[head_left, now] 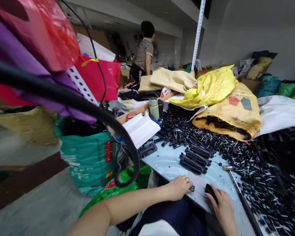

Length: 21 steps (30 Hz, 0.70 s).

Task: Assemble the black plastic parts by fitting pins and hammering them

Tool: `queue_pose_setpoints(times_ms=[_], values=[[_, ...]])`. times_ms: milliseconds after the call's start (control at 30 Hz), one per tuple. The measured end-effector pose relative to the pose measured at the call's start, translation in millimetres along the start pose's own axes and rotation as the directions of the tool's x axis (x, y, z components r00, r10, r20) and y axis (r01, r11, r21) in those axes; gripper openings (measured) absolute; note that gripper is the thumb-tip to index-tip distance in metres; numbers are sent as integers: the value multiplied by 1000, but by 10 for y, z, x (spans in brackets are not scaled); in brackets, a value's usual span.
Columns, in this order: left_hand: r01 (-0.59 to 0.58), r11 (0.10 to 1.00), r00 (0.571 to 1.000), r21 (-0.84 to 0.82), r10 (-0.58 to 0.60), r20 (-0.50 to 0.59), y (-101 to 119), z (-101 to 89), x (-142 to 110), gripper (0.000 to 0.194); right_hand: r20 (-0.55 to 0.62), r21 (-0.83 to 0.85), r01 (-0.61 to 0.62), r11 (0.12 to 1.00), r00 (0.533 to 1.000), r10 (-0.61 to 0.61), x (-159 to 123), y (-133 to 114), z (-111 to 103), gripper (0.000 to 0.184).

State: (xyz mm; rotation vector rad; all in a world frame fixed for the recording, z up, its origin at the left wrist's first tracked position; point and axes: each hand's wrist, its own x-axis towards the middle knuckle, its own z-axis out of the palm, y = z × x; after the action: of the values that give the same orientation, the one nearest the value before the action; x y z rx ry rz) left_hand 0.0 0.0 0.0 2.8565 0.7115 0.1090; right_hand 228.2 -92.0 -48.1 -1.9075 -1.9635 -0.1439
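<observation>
Black plastic part sits grasped in the right hand over the pale-blue tabletop, small dark piece pinched by the left hand — both near its front edge, so a loosened grip could let either slip off.

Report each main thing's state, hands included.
Left hand, curled, small dark piece at fingertips
Right hand, holding oblong black plastic part
Black-handled metal hammer, lying unheld
Teal woven sack, open, dark contents showing
White rectangular sheet, creased
Orange woven sack, mouth open
</observation>
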Motion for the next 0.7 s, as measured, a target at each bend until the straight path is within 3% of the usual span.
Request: queue_pose_setpoints(times_ms=[100, 167, 300, 433, 567, 700], values=[[99, 995, 994, 1, -99, -34, 68, 105, 72, 22, 53, -66, 48, 997, 998, -45, 54, 4, -55, 53], [143, 990, 988, -5, -143, -61, 98, 166, 104, 24, 7, -182, 24, 983, 1000, -23, 96, 13, -89, 55], [166, 986, 980, -12, -166, -112, 107, 222, 145, 24, -251, -404, -155, 902, 967, 53, 198, 25, -172, 49], [130, 992, 984, -4, -129, -125, 79, 196, 207, 21, -460, -422, -270, 865, 886, 53, 178, -21, -249, 44], [123, 992, 977, -17, -124, -175, 64, 224, 244, 23, -440, -341, -230, 911, 896, 62, -102, -107, -205, 58], [124, 991, 956, -57, -135, -260, 61, 329, 233, 23, -381, -264, -175, 949, 922, 64, -369, -160, -57, 54]])
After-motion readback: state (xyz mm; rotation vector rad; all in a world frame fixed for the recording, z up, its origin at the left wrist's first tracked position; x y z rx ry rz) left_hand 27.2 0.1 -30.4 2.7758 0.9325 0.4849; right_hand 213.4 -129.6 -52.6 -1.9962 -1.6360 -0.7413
